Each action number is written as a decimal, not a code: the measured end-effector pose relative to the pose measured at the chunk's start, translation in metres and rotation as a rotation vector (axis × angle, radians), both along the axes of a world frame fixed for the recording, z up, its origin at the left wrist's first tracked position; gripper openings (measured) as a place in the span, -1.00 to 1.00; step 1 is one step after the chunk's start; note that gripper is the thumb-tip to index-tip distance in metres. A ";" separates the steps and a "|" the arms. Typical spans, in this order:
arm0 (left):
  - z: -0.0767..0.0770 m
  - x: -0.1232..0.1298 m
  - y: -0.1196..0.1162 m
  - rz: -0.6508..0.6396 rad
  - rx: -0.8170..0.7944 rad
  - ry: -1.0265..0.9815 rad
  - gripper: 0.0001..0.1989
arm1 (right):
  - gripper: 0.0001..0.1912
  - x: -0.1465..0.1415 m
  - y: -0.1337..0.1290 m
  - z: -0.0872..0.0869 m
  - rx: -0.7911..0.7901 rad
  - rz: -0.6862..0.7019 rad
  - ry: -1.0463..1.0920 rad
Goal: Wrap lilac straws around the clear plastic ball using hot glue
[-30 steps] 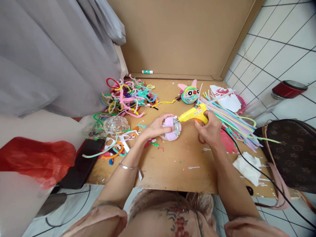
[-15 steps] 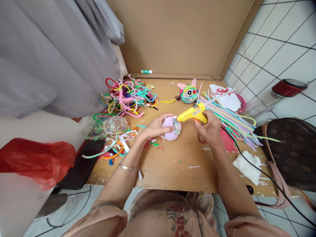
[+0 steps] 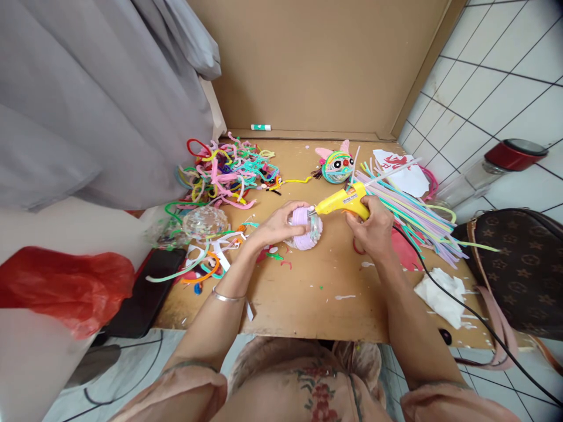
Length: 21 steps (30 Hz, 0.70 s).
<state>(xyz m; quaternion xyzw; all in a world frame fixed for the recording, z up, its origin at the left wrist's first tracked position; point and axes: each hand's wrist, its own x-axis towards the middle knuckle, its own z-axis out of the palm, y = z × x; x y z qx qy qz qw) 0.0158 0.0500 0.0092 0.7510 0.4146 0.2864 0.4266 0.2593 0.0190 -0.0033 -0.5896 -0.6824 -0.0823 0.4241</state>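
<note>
Near the middle of the table, my left hand (image 3: 280,225) is closed on a round ball (image 3: 302,237) partly wrapped in lilac pipe cleaner, with a clear or pale part showing at its right. My right hand (image 3: 372,225) grips a yellow glue gun (image 3: 343,200) by its handle, a clear glue stick poking out of the back. The gun's nozzle points left and meets the upper right of the ball; whether glue is flowing is too small to tell. Behind the gun sits a finished-looking ball figure (image 3: 338,167) with pink ears, eyes and a red nose.
A tangled pipe-cleaner heap (image 3: 229,170) and a clear ball (image 3: 205,222) lie left. Straight pipe cleaners (image 3: 413,214), a white tissue (image 3: 441,296) and a brown bag (image 3: 519,269) are right. A black phone (image 3: 145,293) rests at the left edge. The gun's black cord (image 3: 461,305) runs right.
</note>
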 end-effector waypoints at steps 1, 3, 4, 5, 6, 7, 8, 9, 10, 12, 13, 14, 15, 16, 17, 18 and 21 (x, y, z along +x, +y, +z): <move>0.000 0.000 0.000 -0.001 0.000 0.000 -0.35 | -0.79 0.000 0.000 0.001 0.005 0.003 0.002; 0.001 0.000 0.000 -0.002 -0.002 0.004 -0.35 | -0.80 0.000 0.000 0.002 0.005 0.010 0.006; 0.001 0.000 0.000 -0.002 -0.004 0.006 -0.35 | -0.80 0.000 0.000 0.002 -0.001 0.011 0.008; 0.001 0.000 0.000 -0.002 -0.006 0.007 -0.35 | -0.80 0.000 0.000 0.003 -0.008 0.012 0.010; 0.001 -0.001 0.000 -0.003 -0.006 0.008 -0.36 | -0.80 0.000 0.000 0.003 -0.015 0.015 0.011; 0.001 -0.001 0.000 -0.004 -0.008 0.007 -0.36 | -0.81 0.001 0.000 0.004 -0.019 0.020 0.013; 0.001 -0.001 0.000 -0.008 -0.010 0.006 -0.36 | -0.81 0.001 0.000 0.004 -0.020 0.028 0.013; 0.001 -0.001 0.000 -0.009 -0.013 0.003 -0.36 | -0.82 0.002 0.000 0.004 -0.019 0.036 0.012; 0.001 -0.001 0.000 -0.010 -0.018 0.001 -0.36 | -0.82 0.002 0.000 0.005 -0.017 0.043 0.009; 0.001 -0.002 -0.001 -0.012 -0.027 -0.003 -0.35 | -0.82 0.002 0.000 0.004 -0.013 0.049 0.001; 0.001 -0.001 -0.001 -0.011 -0.032 -0.004 -0.35 | -0.82 0.002 0.000 0.004 -0.011 0.045 -0.001; 0.002 -0.001 -0.001 -0.010 -0.034 -0.003 -0.35 | -0.82 0.002 0.001 0.004 -0.008 0.039 -0.002; 0.002 -0.001 -0.001 -0.011 -0.033 -0.001 -0.35 | -0.82 0.002 0.001 0.003 -0.004 0.030 0.000; 0.002 -0.001 -0.001 -0.013 -0.031 0.002 -0.35 | -0.82 0.002 0.001 0.003 0.003 0.025 0.003; 0.002 -0.001 -0.001 -0.014 -0.027 0.006 -0.35 | -0.82 0.002 0.001 0.003 0.014 0.022 0.007; 0.003 -0.001 -0.001 -0.015 -0.023 0.010 -0.34 | -0.82 0.002 0.002 0.002 0.025 0.025 0.012; 0.003 -0.001 -0.001 -0.013 -0.018 0.014 -0.34 | -0.82 0.001 0.002 0.002 0.054 0.044 0.028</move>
